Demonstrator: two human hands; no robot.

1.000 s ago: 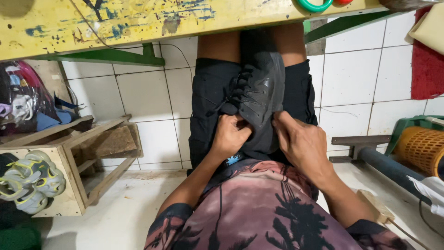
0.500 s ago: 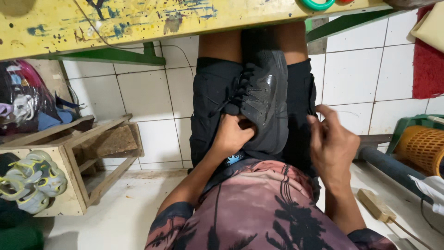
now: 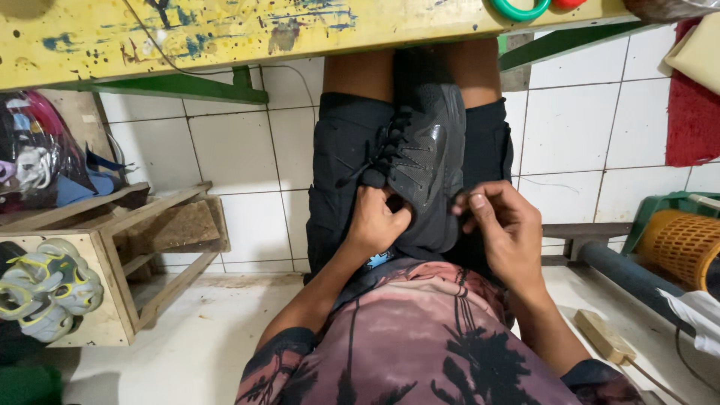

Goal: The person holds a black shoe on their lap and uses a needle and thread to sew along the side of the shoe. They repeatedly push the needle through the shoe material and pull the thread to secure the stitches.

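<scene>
Room for moving is tight: the yellow worktop [image 3: 225, 34] edge overhangs the far side, a wooden crate [image 3: 105, 255] stands left, an orange basket [image 3: 679, 244] right. A black shoe [image 3: 424, 161] lies on the lap, long axis running near to far, toe pointing far. Left hand [image 3: 375, 221] grips its near end; right hand [image 3: 502, 225], lifted clear half a second ago, now pinches its near right edge.

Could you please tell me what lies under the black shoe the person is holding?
The black shoe rests on the lap, over black shorts; bare knees show beyond. The shoe's underside is hidden.
</scene>
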